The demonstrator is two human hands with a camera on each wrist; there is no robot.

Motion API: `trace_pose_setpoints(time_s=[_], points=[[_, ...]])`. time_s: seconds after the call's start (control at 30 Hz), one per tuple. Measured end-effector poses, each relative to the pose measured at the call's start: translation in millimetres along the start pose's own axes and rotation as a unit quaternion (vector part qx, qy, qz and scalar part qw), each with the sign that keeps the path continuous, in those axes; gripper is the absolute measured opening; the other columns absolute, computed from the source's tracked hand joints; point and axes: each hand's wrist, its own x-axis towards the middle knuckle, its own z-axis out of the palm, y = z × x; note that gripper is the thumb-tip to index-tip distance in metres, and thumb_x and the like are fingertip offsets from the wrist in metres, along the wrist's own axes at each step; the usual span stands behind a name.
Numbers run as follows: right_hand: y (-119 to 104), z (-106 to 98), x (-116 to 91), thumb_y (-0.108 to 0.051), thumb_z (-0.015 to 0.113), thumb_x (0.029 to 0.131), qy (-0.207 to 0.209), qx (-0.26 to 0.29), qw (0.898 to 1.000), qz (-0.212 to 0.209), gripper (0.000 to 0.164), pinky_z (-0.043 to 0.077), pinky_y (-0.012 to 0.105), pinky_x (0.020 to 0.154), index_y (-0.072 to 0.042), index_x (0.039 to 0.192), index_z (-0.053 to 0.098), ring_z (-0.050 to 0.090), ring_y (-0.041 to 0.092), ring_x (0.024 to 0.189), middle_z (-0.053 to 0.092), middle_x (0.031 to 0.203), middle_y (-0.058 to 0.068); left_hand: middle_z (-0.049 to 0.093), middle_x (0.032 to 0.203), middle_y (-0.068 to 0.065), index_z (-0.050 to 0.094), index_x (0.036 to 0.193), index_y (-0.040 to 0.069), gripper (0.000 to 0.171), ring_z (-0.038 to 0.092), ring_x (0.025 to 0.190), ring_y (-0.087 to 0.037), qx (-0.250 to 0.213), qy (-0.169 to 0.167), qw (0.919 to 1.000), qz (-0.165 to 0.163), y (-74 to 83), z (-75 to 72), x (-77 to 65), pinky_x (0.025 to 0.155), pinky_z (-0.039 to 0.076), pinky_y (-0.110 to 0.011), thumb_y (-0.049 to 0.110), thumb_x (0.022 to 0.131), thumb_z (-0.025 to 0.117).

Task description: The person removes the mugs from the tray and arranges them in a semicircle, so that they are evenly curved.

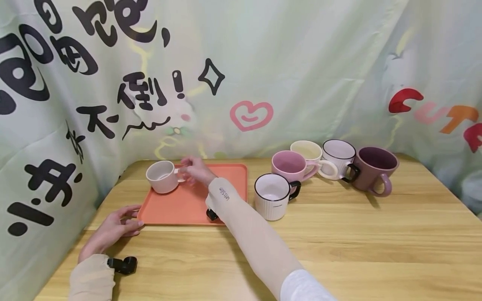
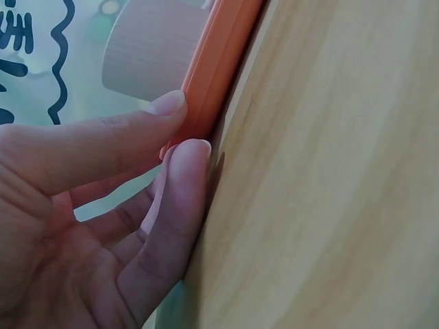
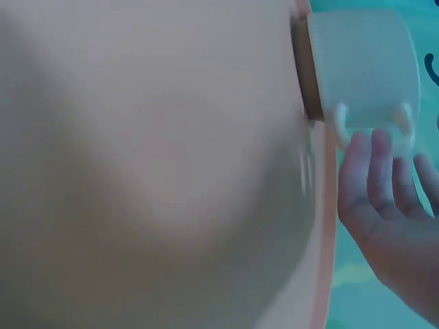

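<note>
A small off-white mug (image 1: 162, 177) stands upright on the back left part of an orange tray (image 1: 226, 194), its handle pointing right. Beside that handle is my right hand (image 1: 196, 170), palm side down. In the right wrist view, the fairly straight fingers (image 3: 379, 181) meet or nearly meet the mug's handle (image 3: 405, 137); none is seen curled round it. My left hand (image 1: 113, 230) pinches the tray's front left corner. Its thumb and fingers (image 2: 182, 178) touch the orange rim (image 2: 218, 68) in the left wrist view.
Right of the tray stands a white ribbed mug (image 1: 271, 198) with a black handle. Behind it are a pink mug (image 1: 289, 163), a cream mug (image 1: 306, 149), a white black-rimmed mug (image 1: 337, 156) and a dark purple mug (image 1: 370, 171). A printed curtain (image 1: 301, 62) closes off the table's back.
</note>
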Motion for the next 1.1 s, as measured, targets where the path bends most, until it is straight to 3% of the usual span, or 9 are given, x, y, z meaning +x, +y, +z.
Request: trace_pose_setpoints(time_s=[0.2, 0.33, 0.43, 0.57, 0.7, 0.83, 1.1], points=[[-3.5, 4.0, -9.9, 0.001, 0.061, 0.099, -0.058, -0.018, 0.998, 0.025, 0.005, 0.062, 0.038, 0.062, 0.006, 0.101, 0.06, 0.061, 0.025, 0.06, 0.06, 0.079, 0.014, 0.045, 0.127, -0.034, 0.025, 0.147, -0.02, 0.065, 0.064, 0.088, -0.01, 0.006, -0.006, 0.9999, 0.009, 0.1, -1.3, 1.4, 0.076, 0.061, -0.029, -0.002, 0.097, 0.064], [-8.9, 8.1, -14.0, -0.002, 0.059, 0.1, -0.038, -0.095, 0.995, 0.007, 0.023, 0.048, 0.024, 0.048, 0.003, 0.078, 0.055, 0.049, 0.015, 0.05, 0.053, 0.066, 0.009, 0.045, 0.127, -0.035, 0.025, 0.148, -0.019, 0.065, 0.063, 0.088, -0.008, 0.008, -0.002, 0.9999, 0.01, -0.3, -2.9, 2.0, 0.077, 0.061, -0.029, -0.003, 0.097, 0.063], [-11.7, 8.4, -17.1, -0.004, 0.059, 0.1, -0.02, -0.141, 0.99, -0.008, 0.032, 0.039, 0.021, 0.047, -0.002, 0.07, 0.051, 0.044, 0.011, 0.05, 0.048, 0.061, 0.004, 0.044, 0.128, -0.034, 0.025, 0.148, -0.019, 0.065, 0.063, 0.088, -0.007, 0.012, -0.002, 0.9999, 0.008, -0.3, -4.9, 1.7, 0.077, 0.061, -0.028, -0.002, 0.098, 0.063], [-16.3, 3.9, -26.0, -0.006, 0.058, 0.103, -0.014, -0.133, 0.991, -0.025, 0.031, 0.036, 0.02, 0.049, -0.006, 0.073, 0.048, 0.042, 0.011, 0.055, 0.045, 0.064, 0.002, 0.045, 0.127, -0.035, 0.024, 0.148, -0.02, 0.065, 0.063, 0.088, -0.008, 0.018, -0.004, 0.9998, 0.009, -1.1, -6.7, 1.2, 0.076, 0.061, -0.028, -0.001, 0.099, 0.062], [-20.6, -2.7, -38.0, -0.008, 0.055, 0.105, -0.008, -0.101, 0.994, -0.039, 0.024, 0.039, 0.022, 0.052, -0.004, 0.083, 0.048, 0.046, 0.016, 0.059, 0.05, 0.074, 0.007, 0.046, 0.125, -0.034, 0.024, 0.147, -0.021, 0.064, 0.063, 0.087, -0.008, 0.014, -0.007, 0.9998, 0.012, -3.0, -4.2, 0.7, 0.076, 0.061, -0.029, -0.003, 0.098, 0.062], [-23.9, -7.6, -45.9, -0.011, 0.053, 0.107, 0.008, -0.087, 0.995, -0.057, 0.021, 0.043, 0.022, 0.058, -0.003, 0.088, 0.049, 0.055, 0.023, 0.077, 0.051, 0.083, 0.008, 0.045, 0.127, -0.035, 0.023, 0.147, -0.021, 0.065, 0.063, 0.088, -0.008, 0.01, -0.01, 0.9999, 0.008, -3.8, -1.5, 1.3, 0.077, 0.061, -0.029, -0.002, 0.098, 0.062], [-32.9, -13.8, -62.4, -0.012, 0.053, 0.107, 0.034, -0.052, 0.996, -0.066, 0.017, 0.048, 0.024, 0.06, -0.003, 0.093, 0.049, 0.051, 0.019, 0.073, 0.048, 0.087, 0.005, 0.044, 0.13, -0.035, 0.022, 0.15, -0.019, 0.069, 0.064, 0.09, -0.008, 0.017, -0.015, 0.9997, -0.008, -2.1, -1.7, 2.8, 0.078, 0.061, -0.03, 0.002, 0.099, 0.064]])
